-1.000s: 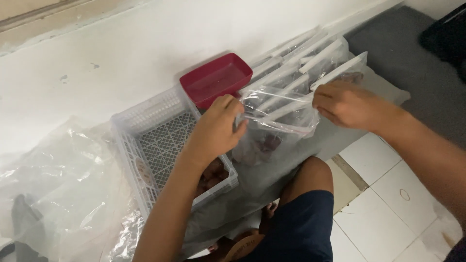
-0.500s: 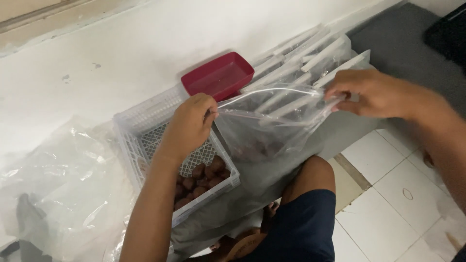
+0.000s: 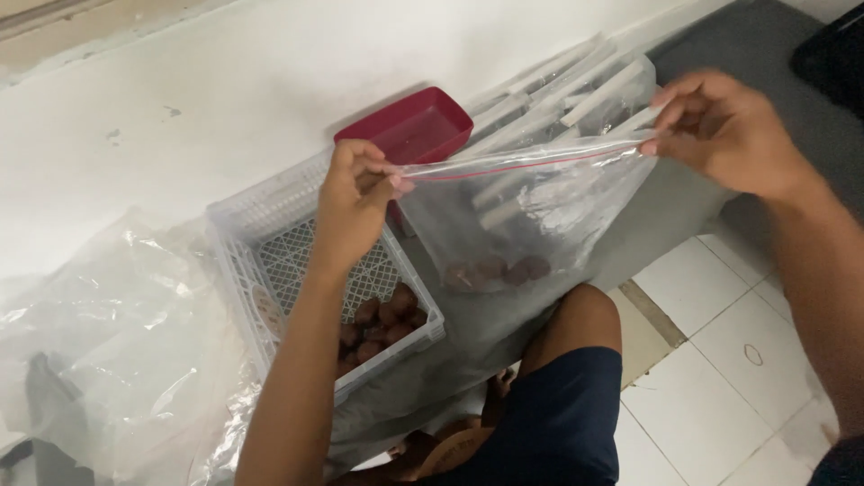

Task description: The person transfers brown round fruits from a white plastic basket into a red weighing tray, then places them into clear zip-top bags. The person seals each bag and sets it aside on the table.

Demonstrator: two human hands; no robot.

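Stretching the zip bag (image 3: 526,211) taut, hands have drawn further apart

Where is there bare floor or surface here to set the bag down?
Bare patches: the white floor tiles right of the knee, and the pale surface behind the white slatted plastic crate. Crowded: red plastic lid, stacked zip bags, crumpled clear sheeting left. Both left hand and right hand hold the clear zip bag.

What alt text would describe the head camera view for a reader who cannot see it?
Both hands, left hand and right hand, hold a clear zip bag stretched by its top corners, a few brown pieces inside. Below sits a white crate holding more brown pieces, beside a red tray.
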